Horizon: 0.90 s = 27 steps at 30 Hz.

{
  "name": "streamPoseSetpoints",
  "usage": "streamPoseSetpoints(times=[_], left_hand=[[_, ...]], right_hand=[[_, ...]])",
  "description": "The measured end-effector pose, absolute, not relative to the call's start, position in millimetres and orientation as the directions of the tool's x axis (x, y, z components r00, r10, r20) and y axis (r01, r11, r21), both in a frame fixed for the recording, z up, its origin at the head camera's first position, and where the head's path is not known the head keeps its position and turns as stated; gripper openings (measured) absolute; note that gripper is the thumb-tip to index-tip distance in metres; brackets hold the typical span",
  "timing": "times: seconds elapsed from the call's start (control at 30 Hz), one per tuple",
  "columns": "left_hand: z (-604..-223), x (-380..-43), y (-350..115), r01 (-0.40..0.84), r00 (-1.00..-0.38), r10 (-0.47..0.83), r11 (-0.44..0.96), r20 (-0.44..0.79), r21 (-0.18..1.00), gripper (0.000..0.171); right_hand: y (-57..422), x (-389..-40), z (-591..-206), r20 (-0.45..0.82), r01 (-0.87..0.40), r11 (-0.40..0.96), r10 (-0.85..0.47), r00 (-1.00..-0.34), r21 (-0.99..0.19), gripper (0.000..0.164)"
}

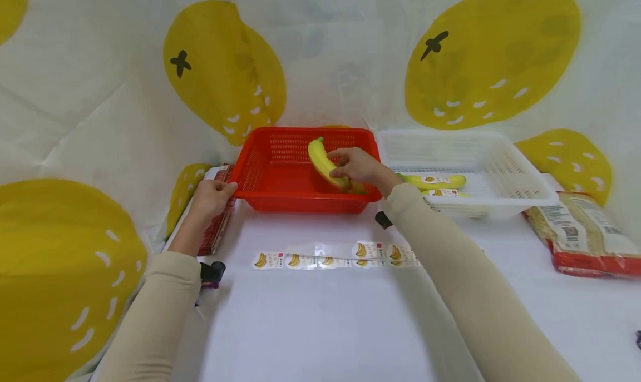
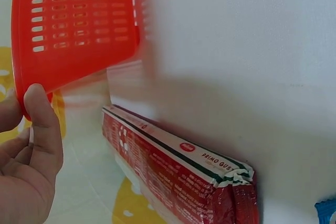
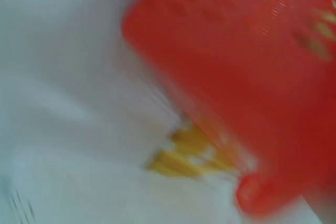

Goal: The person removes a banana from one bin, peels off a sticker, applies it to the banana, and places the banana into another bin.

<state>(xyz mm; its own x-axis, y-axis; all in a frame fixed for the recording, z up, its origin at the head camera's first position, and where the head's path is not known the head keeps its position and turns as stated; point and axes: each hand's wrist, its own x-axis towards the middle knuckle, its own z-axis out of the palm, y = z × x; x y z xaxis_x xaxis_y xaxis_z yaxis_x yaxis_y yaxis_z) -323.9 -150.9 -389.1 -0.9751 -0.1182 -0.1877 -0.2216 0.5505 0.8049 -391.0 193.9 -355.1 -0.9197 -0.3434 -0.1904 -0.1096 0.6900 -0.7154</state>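
In the head view my left hand pinches the front left corner of a red plastic basket between thumb and fingers. The left wrist view gives this pinch on the rim up close. My right hand is over the basket's right half and grips a yellow banana, whose green tip points up and away. Beside that banana's lower end, another yellow piece shows, partly covered. Motion blurs the right wrist view; the red basket fills much of it, and the right hand's fingers are not discernible there.
A white basket holding bananas with stickers stands on the right. Banana stickers lie in strips on the white table. A red packet lies at the left; a bag of grain-like food lies far right.
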Motion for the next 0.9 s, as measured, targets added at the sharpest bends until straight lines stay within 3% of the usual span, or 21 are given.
streamPoseSetpoints(times=[0.27, 0.43, 0.7, 0.9], left_hand=[[-397, -324, -163, -0.222, -0.975, -0.134, 0.527, -0.177, 0.82, 0.048], [-396, -324, -163, -0.227, -0.974, -0.141, 0.532, -0.179, 0.816, 0.05], [-395, -322, -158, -0.246, -0.969, -0.15, 0.521, -0.196, 0.817, 0.051], [-396, -323, -151, -0.25, -0.968, -0.151, 0.523, -0.201, 0.815, 0.052]], right_hand=[[239, -345, -313, -0.035, -0.285, 0.68, -0.417, -0.908, -0.676, 0.054], [271, -290, -315, 0.01, -0.388, 0.607, -0.53, -0.848, -0.694, 0.051], [305, -224, -367, -0.122, -0.433, 0.547, -0.709, -0.695, -0.717, 0.047], [322, -203, -408, -0.236, -0.37, 0.582, -0.713, -0.66, -0.724, 0.043]])
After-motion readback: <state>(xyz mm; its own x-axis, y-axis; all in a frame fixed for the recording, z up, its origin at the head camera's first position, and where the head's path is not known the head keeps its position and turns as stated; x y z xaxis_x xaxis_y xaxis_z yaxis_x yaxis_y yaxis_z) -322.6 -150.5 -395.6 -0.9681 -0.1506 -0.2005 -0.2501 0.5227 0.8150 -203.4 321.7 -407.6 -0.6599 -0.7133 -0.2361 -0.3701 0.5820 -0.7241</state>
